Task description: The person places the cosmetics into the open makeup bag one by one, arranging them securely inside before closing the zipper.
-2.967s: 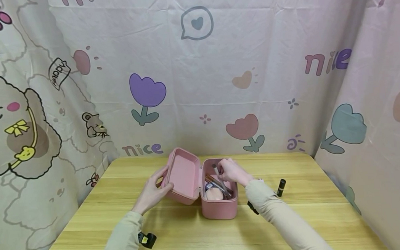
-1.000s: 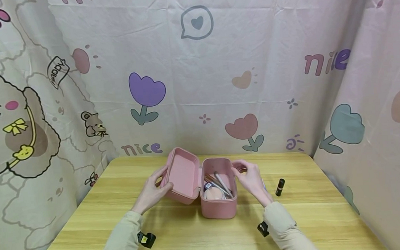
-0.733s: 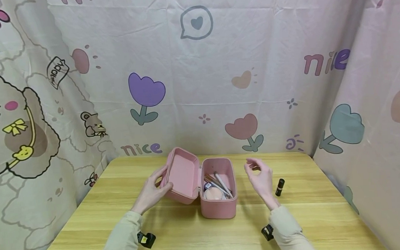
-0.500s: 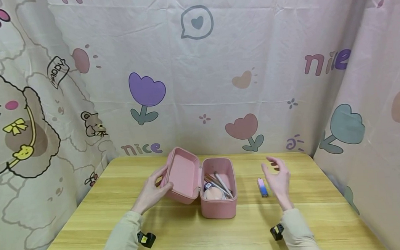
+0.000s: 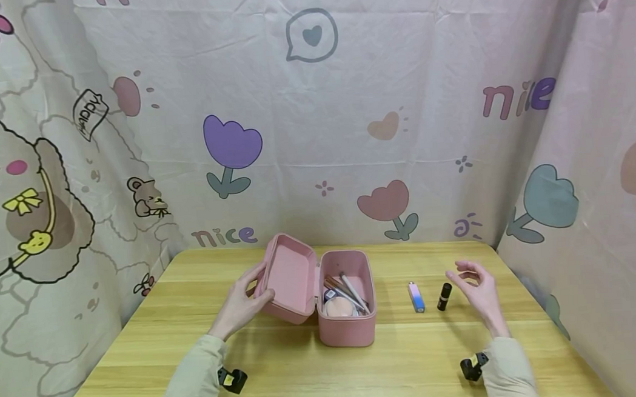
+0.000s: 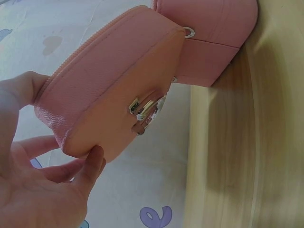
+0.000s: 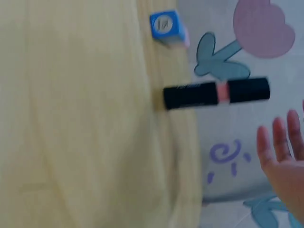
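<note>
Photographed against a pale printed cloth [image 5: 312, 101] filling the upper frame of the head view, over a wooden table [image 5: 285, 370] across the bottom. Showing, below centre, a pink case [image 5: 347, 331] standing open, with its lid [image 5: 292, 276] tilted left. Gripping that lid by the edge with the left hand [image 5: 241, 306]; holding the right hand [image 5: 479, 289] at lower right with grip open, fingers parted and loosely curved. Revealing in the head view alone, inside the case, slender sticks [image 5: 348, 292] beside a round compact [image 5: 339, 307]. Including, right of the case, a pink-and-blue box [image 5: 416, 297] lying flat, with a round label on its end caught only by the right wrist view. Adding next to it a black tube [image 5: 444, 297], upright, near the right hand but apart. Exposing silver fittings [image 6: 146, 109] on the lid's outer face solely at centre of the left wrist view
</note>
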A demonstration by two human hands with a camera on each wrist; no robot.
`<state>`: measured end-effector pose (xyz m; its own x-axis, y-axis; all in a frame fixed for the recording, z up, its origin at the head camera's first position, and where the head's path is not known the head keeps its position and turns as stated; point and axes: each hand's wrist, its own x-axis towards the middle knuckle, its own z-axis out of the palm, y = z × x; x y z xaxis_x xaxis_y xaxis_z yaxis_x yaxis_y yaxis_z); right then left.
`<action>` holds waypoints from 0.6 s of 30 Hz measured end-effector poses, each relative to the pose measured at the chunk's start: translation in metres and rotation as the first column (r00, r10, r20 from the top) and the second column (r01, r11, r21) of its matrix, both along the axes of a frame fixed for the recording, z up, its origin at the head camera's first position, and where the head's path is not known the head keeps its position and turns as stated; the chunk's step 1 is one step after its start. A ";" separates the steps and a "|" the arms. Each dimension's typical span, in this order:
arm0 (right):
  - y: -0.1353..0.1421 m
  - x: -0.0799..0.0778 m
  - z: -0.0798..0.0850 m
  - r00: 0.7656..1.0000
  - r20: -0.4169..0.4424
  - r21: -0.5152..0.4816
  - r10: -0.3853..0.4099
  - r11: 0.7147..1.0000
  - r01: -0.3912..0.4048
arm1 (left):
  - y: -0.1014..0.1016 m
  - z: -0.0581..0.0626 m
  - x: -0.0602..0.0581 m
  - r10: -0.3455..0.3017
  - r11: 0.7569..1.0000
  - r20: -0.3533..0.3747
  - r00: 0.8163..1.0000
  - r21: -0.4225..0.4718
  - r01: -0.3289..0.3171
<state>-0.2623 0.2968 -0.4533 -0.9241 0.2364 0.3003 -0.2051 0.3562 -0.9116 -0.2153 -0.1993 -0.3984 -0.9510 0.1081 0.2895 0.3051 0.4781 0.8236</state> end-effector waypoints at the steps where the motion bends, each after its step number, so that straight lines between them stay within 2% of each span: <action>1: 0.003 0.001 -0.001 0.999 0.024 0.011 0.022 1.000 -0.023 | 0.000 0.000 0.000 0.000 1.000 0.000 1.000 0.000 0.000; 6: 0.012 0.006 -0.008 0.986 0.139 0.049 0.092 0.994 -0.099 | 0.000 -0.001 0.000 -0.002 1.000 0.010 1.000 -0.005 0.002; 10: 0.016 0.004 -0.014 0.971 0.196 0.048 0.138 0.987 -0.150 | -0.001 0.000 0.001 -0.002 1.000 0.009 1.000 -0.002 0.002; 18: 0.018 0.001 -0.023 0.962 0.203 0.004 0.181 0.983 -0.186 | -0.001 0.001 0.001 0.001 1.000 0.020 1.000 -0.008 0.000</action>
<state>-0.2608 0.3146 -0.4765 -0.9929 0.0524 0.1071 -0.0821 0.3505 -0.9330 -0.2143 -0.2004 -0.3969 -0.9566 0.1099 0.2699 0.2887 0.4851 0.8254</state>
